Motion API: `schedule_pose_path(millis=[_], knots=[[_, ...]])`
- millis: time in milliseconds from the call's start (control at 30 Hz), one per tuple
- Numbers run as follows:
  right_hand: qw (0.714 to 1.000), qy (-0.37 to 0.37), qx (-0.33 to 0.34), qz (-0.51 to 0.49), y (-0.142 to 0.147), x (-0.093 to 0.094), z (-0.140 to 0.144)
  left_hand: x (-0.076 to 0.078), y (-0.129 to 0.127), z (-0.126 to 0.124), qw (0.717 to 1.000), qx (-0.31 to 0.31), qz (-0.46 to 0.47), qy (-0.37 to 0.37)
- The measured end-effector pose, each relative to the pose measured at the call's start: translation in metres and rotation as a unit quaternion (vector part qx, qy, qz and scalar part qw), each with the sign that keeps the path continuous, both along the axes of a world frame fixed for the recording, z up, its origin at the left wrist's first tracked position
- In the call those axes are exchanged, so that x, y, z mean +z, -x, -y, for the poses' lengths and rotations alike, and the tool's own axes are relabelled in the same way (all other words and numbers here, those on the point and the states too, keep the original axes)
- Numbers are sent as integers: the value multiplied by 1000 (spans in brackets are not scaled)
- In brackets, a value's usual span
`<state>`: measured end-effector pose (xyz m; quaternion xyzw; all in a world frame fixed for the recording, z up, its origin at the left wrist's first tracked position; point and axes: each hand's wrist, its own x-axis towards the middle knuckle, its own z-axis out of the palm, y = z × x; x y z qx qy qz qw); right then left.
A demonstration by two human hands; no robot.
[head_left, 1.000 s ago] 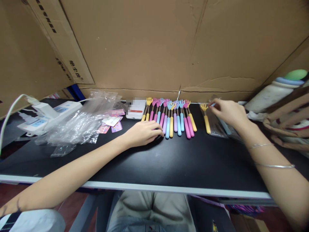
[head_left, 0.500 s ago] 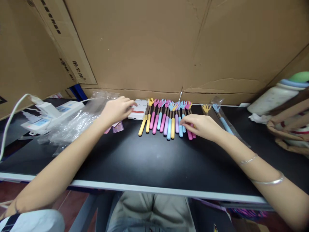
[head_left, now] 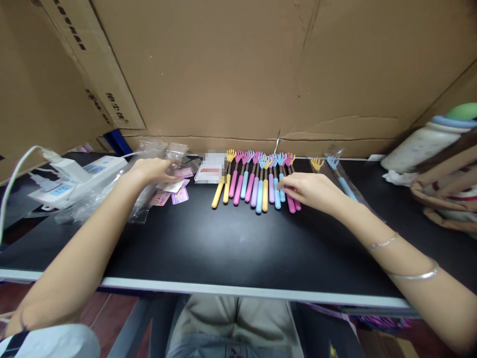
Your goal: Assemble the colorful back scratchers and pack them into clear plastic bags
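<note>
Along worktop's back edge: right hand, fingers curled, rests on scratcher row; left hand loosely open over plastic bags, grasping none; bagging step, next needs one bag pinched

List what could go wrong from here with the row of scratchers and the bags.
The right hand rests on the right end of the row of back scratchers; a nudge could skew the lined-up handles. The left hand reaches over loose cards into the clear bags, which may slide and drag cards along. The bags lie against the power strip, so its plug could be disturbed.
</note>
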<state>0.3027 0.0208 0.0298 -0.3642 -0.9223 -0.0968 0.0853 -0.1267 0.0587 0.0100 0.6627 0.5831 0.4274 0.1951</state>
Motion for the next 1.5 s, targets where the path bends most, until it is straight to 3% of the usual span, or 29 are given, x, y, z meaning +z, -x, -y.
schedule_pose_path(millis=[133,333,400,467,533,600,733,933,1100,1200,1367,1500], knots=[[1000,-9,2,-6,3,2,4,13,-14,12,980,76,-169,77],[1000,14,8,-15,7,0,7,34,-42,29,962,180,-197,-54],[999,25,3,-25,7,-1,7,40,-50,31,976,161,-113,-91],[999,39,-4,-38,7,-1,8,46,-58,33,989,95,33,-109],[997,56,-4,-54,7,-3,8,51,-66,35,978,25,184,-100],[995,68,5,-72,8,-6,6,53,-74,37,951,-9,297,-87],[991,81,24,-107,10,-12,3,47,-90,40,915,-47,397,-60],[971,147,32,-186,15,-12,5,23,-118,45,899,-63,432,36],[940,228,34,-250,21,-9,13,10,-134,53,893,-51,444,63],[914,277,44,-292,24,-8,17,9,-137,55,890,-42,450,67],[845,390,78,-357,26,-10,19,9,-137,55,881,-49,468,56],[818,448,80,-352,25,-11,18,7,-135,54,882,-57,465,45]])
